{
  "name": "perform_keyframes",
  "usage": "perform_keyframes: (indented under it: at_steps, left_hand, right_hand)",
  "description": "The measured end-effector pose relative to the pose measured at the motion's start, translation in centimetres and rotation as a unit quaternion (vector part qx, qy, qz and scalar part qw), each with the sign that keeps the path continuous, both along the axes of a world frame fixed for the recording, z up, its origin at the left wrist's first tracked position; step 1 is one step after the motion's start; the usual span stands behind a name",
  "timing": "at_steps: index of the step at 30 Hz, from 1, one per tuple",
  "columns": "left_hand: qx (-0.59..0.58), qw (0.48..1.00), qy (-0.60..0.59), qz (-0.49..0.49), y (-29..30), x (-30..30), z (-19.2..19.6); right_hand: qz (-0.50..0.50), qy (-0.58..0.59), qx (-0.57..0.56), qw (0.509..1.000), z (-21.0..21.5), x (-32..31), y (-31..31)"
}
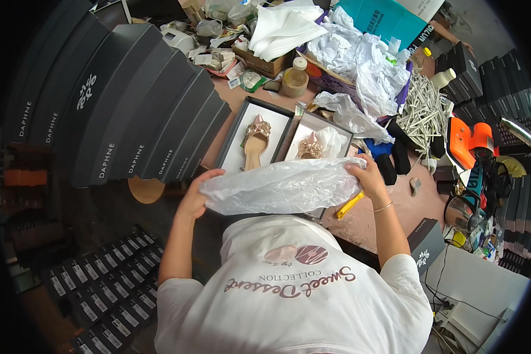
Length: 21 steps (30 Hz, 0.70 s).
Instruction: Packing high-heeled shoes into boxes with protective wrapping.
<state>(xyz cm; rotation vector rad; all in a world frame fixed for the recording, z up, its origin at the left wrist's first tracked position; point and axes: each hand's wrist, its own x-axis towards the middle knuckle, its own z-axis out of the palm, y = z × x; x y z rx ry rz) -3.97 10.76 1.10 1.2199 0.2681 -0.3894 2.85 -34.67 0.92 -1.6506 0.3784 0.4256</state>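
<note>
By the curled fingers [213, 173] of the left hand [193, 199], a crinkled, translucent white plastic sheet [277, 187] is grasped at its left end. Beyond it, a pink, jewelled shoe [255, 152] and a similar second shoe [310, 148] are seen in open dark shoeboxes [276, 121]. The sheet's right end is gripped between the right hand's [369, 179] thumb and fingers, above the pinkish counter [389, 206].
</note>
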Motion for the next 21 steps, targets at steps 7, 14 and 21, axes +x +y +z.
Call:
perform_keyframes:
  at_steps: [7, 14, 21]
  left_hand:
    - [-0.149, 0.975, 0.018, 0.164, 0.7, 0.9, -1.3]
    - [-0.067, 0.994, 0.016, 0.090, 2.1, 1.5, -3.0]
    - [0.143, 0.989, -0.032, -0.033, 0.9, 2.3, 2.0]
  right_hand:
    - [0.012, -0.057, 0.230, 0.971, -0.8, -0.7, -3.1]
    - [0.268, -0.121, -0.015, 0.956, -0.5, -0.7, -5.3]
    - [0.363, -0.165, -0.129, 0.908, 5.0, 2.6, -1.1]
